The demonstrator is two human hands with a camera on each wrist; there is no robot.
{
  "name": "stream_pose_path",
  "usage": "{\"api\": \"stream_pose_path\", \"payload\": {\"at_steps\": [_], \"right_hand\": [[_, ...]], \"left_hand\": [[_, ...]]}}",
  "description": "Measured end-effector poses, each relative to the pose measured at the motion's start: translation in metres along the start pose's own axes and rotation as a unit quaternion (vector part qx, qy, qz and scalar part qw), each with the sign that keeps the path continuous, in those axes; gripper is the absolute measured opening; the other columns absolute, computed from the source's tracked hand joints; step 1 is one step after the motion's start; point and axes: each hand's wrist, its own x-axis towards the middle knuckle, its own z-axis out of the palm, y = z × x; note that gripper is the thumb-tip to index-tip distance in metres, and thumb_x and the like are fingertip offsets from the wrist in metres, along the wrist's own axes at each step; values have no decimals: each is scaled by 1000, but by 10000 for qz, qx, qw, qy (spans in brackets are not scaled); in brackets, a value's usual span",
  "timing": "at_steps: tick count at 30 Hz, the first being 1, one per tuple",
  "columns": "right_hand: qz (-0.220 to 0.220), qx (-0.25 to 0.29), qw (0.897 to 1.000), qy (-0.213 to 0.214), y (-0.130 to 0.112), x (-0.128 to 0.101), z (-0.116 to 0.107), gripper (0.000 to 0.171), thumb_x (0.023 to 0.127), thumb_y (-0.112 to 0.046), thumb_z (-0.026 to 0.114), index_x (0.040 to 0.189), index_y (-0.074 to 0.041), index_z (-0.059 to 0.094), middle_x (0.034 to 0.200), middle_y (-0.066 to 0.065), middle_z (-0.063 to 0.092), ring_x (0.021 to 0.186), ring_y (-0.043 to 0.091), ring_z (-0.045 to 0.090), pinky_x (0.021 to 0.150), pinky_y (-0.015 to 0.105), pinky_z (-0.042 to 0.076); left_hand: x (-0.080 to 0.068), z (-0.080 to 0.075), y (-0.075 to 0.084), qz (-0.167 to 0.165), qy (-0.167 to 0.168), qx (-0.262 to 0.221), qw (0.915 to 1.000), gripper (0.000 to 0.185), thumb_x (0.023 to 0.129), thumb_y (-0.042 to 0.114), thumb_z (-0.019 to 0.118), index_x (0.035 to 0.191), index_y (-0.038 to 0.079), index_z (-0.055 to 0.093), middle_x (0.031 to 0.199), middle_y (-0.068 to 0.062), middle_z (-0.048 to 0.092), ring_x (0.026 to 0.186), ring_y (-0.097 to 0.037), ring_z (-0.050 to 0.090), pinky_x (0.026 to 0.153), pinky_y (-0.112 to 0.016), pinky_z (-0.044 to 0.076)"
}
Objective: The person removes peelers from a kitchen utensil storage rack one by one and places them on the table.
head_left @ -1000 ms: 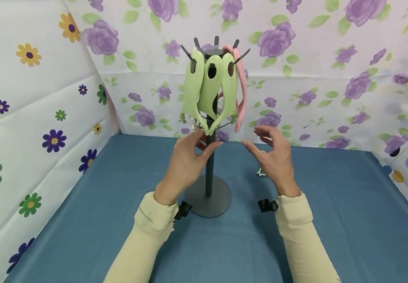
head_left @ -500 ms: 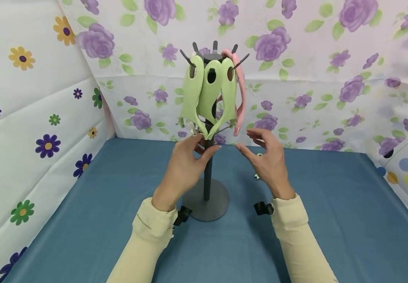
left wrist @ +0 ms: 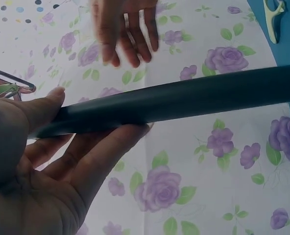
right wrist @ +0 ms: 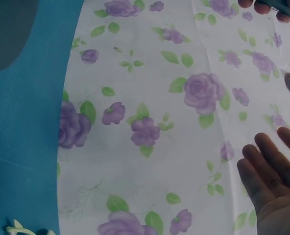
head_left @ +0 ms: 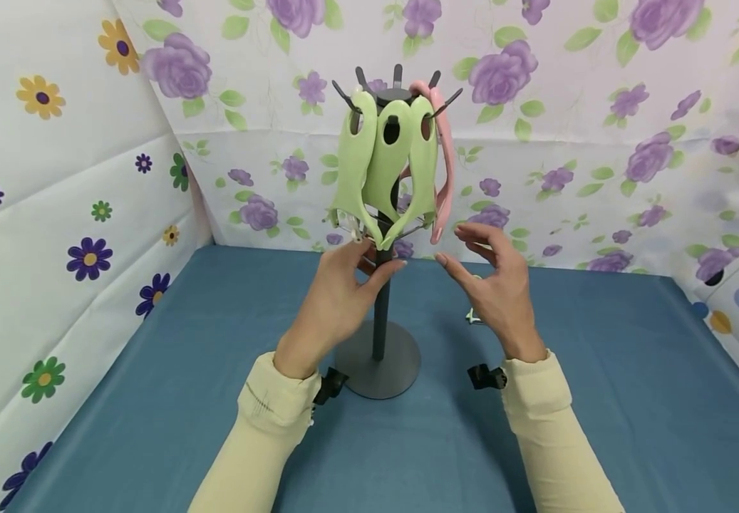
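Hardly a stir in that last half second: the head view had tipped a touch, sliding the whole scene slightly right and up, while both hands kept their places beside the stand (head_left: 380, 313). Closest in came the pale cream sleeves (head_left: 241, 442), folded at the cuffs, a small black camera (head_left: 333, 385) at each wrist. The stand's round grey base (head_left: 378, 374) sat flat on the blue tablecloth (head_left: 600, 356), its pole upright, and there was the left hand (head_left: 343, 288), wrapped lightly round that pole, thumb in front, fingers behind, just below the hanging peelers. The right hand (head_left: 500, 288) hovered to the side, thumb and fingers spread well apart, holding nothing, near the pink peeler (head_left: 447, 171) but apart from it. Beyond it, a pale green piece (left wrist: 271, 27) lay on the cloth, mostly hidden in the head view. Up top, three green peelers (head_left: 387, 160) hung side by side from the dark hooks (head_left: 398, 73), the pink one at their right. Farthest back ran the purple-rose backdrop (head_left: 574, 114).
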Motion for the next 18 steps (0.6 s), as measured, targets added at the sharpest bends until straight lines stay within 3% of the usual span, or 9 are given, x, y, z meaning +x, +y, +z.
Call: {"api": "stream_pose_path", "payload": {"at_steps": [8,12,18], "right_hand": [[-272,78,9996,-65,-15,5,-8,48,87,-15,83,132,-12,65,130,1,67,122,17,63,111,38,51],[-365,157,9992,-86,-21,6,-12,48,88,-12,82,133,-8,64,130,2,67,123,17,63,111,33,51],[-464,404,9981,-96,-26,2,-16,51,88,-4,80,135,-11,63,130,4,66,123,22,64,110,28,51]], "left_hand": [[2,-1,3,-55,-387,-59,9992,21,105,34,59,106,13,64,99,0,67,94,-13,65,72,-30,57],[1,0,1,-15,-393,-114,9992,18,106,31,59,109,13,63,98,0,66,92,-12,65,72,-28,60],[-4,-1,-3,14,-337,-273,9991,19,105,27,61,117,13,62,97,-1,67,91,-11,67,74,-28,63]]}}
